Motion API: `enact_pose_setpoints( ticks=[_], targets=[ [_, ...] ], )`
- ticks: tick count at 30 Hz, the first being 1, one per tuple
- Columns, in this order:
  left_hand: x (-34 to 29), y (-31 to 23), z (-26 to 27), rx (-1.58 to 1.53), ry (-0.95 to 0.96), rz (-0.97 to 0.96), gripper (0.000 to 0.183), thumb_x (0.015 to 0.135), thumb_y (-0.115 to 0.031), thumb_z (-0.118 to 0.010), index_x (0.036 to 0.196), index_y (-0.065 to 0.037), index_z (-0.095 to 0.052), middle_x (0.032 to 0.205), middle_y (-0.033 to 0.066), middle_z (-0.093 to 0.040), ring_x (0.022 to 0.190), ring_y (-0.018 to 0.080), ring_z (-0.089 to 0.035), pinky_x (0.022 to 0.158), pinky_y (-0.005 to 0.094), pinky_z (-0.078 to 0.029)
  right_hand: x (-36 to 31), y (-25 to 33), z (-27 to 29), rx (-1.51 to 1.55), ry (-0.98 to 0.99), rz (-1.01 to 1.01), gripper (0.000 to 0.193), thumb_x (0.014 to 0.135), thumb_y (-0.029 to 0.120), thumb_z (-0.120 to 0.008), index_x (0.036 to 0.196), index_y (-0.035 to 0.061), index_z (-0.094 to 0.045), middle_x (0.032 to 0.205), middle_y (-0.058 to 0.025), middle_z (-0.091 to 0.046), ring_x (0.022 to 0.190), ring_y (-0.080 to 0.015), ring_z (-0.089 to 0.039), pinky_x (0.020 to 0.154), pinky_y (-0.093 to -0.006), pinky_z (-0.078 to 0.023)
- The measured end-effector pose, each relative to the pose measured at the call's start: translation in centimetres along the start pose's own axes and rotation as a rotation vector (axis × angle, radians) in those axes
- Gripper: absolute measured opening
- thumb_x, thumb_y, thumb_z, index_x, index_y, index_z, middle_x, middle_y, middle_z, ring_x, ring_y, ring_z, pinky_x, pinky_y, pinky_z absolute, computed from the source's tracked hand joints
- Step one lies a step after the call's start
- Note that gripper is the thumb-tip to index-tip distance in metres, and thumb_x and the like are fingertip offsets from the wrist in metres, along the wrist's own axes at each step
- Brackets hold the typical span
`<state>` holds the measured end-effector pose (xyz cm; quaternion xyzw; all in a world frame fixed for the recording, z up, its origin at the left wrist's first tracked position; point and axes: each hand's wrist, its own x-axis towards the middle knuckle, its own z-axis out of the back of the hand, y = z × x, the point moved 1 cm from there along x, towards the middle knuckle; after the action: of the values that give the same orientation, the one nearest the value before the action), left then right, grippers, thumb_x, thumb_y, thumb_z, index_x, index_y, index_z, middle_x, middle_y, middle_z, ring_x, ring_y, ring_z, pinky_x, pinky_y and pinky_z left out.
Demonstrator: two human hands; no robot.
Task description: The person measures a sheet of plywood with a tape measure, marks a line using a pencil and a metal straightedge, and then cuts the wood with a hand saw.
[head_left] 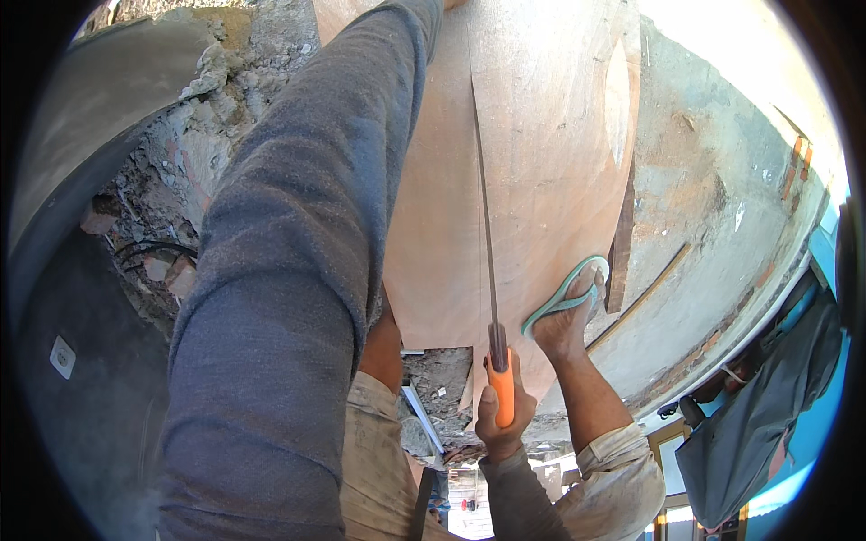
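Observation:
A handsaw (502, 397) with an orange handle is in my right hand (499, 419), the fingers wrapped round the grip. Its thin blade runs away from me along a straight line on a large plywood sheet (550, 135), seen nearly edge-on. Near the saw, the sheet's front edge has a step in it. My left arm, in a dark grey sleeve, stretches far across the left side of the view. Only a sliver of my left hand (454, 4) shows at the top edge, over the sheet; its fingers are out of view.
My foot in a teal flip-flop (566, 298) presses on the sheet's right side. Broken masonry (167, 194) lies at the left by a dark wall with a white socket (62, 357). A thin wooden strip (640, 296) and a dark cloth (767, 415) are at the right.

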<state>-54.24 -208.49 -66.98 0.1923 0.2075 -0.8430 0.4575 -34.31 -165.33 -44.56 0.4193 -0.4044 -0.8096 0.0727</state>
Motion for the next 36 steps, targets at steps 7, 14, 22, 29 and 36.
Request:
enact_pose_setpoints(
  ticks=[7,14,22,29,36],
  targets=[
    [-0.3,-0.1,0.8,-0.060,0.184,-0.027,0.064,0.087,-0.045,-0.068,0.134,-0.002,-0.062,0.140,0.0154,-0.062,0.140,0.0366,-0.047,0.115,0.0552,-0.032,7.2,-2.1,0.5,0.403,0.070,-0.270,0.069,0.101,0.048,-0.054,0.145,-0.0050,-0.047,0.138,-0.0224,-0.060,0.127,-0.0319,-0.061,0.110,-0.0456,-0.047],
    [-0.9,-0.7,-0.7,0.020,-0.039,-0.029,0.064,0.087,-0.040,-0.068,0.138,-0.003,-0.059,0.143,0.0142,-0.060,0.140,0.0366,-0.046,0.115,0.0538,-0.031,13.2,-9.7,-0.2,0.181,0.062,-0.008,0.063,0.098,0.053,-0.062,0.135,0.0016,-0.059,0.115,-0.0129,-0.070,0.100,-0.0311,-0.068,0.094,-0.0425,-0.054],
    [-1.3,0.4,0.3,-0.020,-0.029,0.022,0.061,0.085,-0.035,-0.069,0.137,-0.004,-0.060,0.142,0.0140,-0.061,0.140,0.0354,-0.047,0.118,0.0537,-0.029,-0.5,-3.0,0.3,-0.037,-0.149,0.040,0.036,0.101,0.026,-0.064,0.120,-0.0036,-0.071,0.108,-0.0159,-0.077,0.097,-0.0234,-0.075,0.086,-0.0354,-0.057],
    [-2.4,0.5,-0.4,0.065,-0.146,-0.222,0.055,0.090,-0.038,-0.070,0.136,-0.010,-0.060,0.148,0.0103,-0.052,0.140,0.0327,-0.044,0.117,0.0560,-0.035,10.2,-7.5,-2.8,0.259,-0.114,0.252,0.036,0.103,0.025,-0.061,0.122,-0.0040,-0.070,0.109,-0.0150,-0.076,0.099,-0.0209,-0.072,0.088,-0.0343,-0.056],
    [-2.8,1.6,1.0,0.355,-0.041,-0.664,0.067,0.087,-0.051,-0.076,0.140,-0.014,-0.059,0.149,0.0070,-0.048,0.141,0.0346,-0.041,0.108,0.0537,-0.048,7.6,-6.1,-1.8,-0.056,-0.062,0.221,0.039,0.103,0.027,-0.064,0.129,-0.0006,-0.068,0.117,-0.0180,-0.074,0.104,-0.0304,-0.072,0.091,-0.0362,-0.056]
  ],
)
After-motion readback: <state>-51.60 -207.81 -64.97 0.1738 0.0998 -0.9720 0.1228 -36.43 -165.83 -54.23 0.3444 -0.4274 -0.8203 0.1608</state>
